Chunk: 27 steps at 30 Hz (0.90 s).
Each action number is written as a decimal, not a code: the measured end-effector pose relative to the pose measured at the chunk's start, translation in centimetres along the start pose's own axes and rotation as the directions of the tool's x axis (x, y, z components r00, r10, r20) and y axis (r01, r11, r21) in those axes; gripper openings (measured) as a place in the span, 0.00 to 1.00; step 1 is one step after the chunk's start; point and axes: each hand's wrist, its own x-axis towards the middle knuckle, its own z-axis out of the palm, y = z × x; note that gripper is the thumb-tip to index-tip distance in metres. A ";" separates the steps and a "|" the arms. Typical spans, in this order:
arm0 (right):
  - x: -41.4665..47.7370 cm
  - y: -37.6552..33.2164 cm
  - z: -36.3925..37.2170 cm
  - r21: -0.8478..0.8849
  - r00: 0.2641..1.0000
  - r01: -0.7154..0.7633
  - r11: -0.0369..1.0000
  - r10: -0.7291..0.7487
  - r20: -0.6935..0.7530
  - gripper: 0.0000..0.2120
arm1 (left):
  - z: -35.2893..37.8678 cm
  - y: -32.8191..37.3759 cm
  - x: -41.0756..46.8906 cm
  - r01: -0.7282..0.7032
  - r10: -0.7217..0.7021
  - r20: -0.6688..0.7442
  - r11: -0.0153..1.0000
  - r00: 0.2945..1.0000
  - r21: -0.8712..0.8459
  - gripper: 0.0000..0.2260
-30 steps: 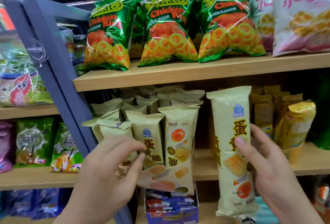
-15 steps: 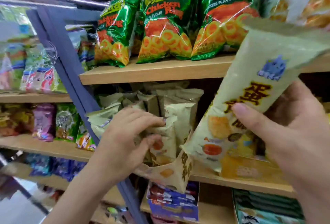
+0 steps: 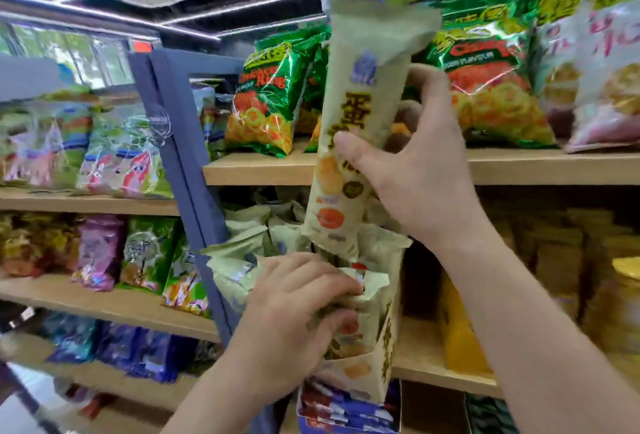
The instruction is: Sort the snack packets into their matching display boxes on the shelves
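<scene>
Your right hand (image 3: 415,177) grasps the cream packet (image 3: 360,115) above the display box (image 3: 360,374); your left hand (image 3: 291,309) clutches packets (image 3: 365,309) crowding it (green bags (image 3: 266,104) behind)

Display box (image 3: 367,378), lower centre: crammed with cream packets (image 3: 242,236), your left hand (image 3: 294,316) across its front rows. Gap beneath upper shelf (image 3: 256,168): narrow, held packet (image 3: 360,115) standing in it. Blue post (image 3: 183,156) walls your frame-left side.
</scene>
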 end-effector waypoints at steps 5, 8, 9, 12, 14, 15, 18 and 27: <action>-0.6 0.4 1.6 -0.249 0.997 -0.014 0.968 0.032 0.066 0.36 | -0.1 -0.3 -0.3 -0.087 0.089 -0.020 0.995 0.996 0.057 0.08; -2.6 0.3 2.7 -0.409 0.994 0.006 0.913 0.041 0.106 0.37 | 0.1 -0.7 -0.7 -0.129 0.131 -0.046 0.991 0.990 0.034 0.09; -3.1 0.5 2.9 -0.437 0.995 0.005 0.899 0.038 0.089 0.37 | 0.1 -0.9 -0.8 -0.144 0.145 -0.052 0.989 0.988 0.027 0.10; -4.5 1.0 3.7 -0.454 0.998 -0.050 0.890 0.065 0.017 0.35 | 0.2 -1.2 -1.0 -0.176 0.179 -0.059 0.983 0.982 0.046 0.10; -5.0 1.4 4.0 -0.439 0.984 -0.116 0.891 0.164 0.074 0.33 | 0.2 -1.2 -1.1 -0.184 0.186 -0.050 0.982 0.981 0.042 0.08; -5.0 1.6 3.9 -0.452 0.964 -0.160 0.878 0.237 0.120 0.33 | 0.1 -1.2 -1.1 -0.188 0.190 -0.039 0.981 0.981 0.047 0.07; -4.7 1.5 3.4 -0.553 0.915 -0.186 0.812 0.348 0.203 0.38 | -0.2 -1.2 -1.1 -0.197 0.198 -0.009 0.978 0.980 0.063 0.07; -2.9 0.2 3.7 -0.618 0.988 0.117 0.777 -0.026 0.155 0.25 | 0.1 -1.6 -0.7 -0.225 0.225 0.011 0.970 0.974 0.088 0.07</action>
